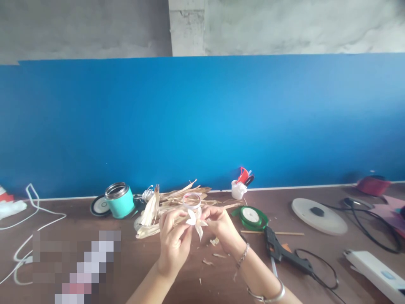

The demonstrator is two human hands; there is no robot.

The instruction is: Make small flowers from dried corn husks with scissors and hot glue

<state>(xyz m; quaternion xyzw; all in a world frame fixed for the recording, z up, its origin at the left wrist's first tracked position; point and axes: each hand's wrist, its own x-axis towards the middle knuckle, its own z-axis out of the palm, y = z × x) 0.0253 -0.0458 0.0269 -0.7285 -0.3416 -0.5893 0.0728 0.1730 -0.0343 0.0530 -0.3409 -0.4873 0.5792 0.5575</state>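
Between my two hands is a pale flower (196,221) with pointed petals, which looks made of dried husk. My left hand (174,236) pinches it from the left side, the thumb close under the petals. From the right, the fingertips of my right hand (220,226) are closed on a petal. Just behind the flower stands a roll of clear tape (191,200), partly covered by it. Dried corn husks (152,213) lie in a loose pile behind my hands. Small husk scraps (208,262) are scattered on the table below.
Right of my hands are a green ribbon spool (251,215), a wooden stick (289,233), a black glue gun (286,253) with its cord, and a white disc (319,216). A white cup with scissors (238,189) and a turquoise jar (122,202) stand near the blue partition (202,122).
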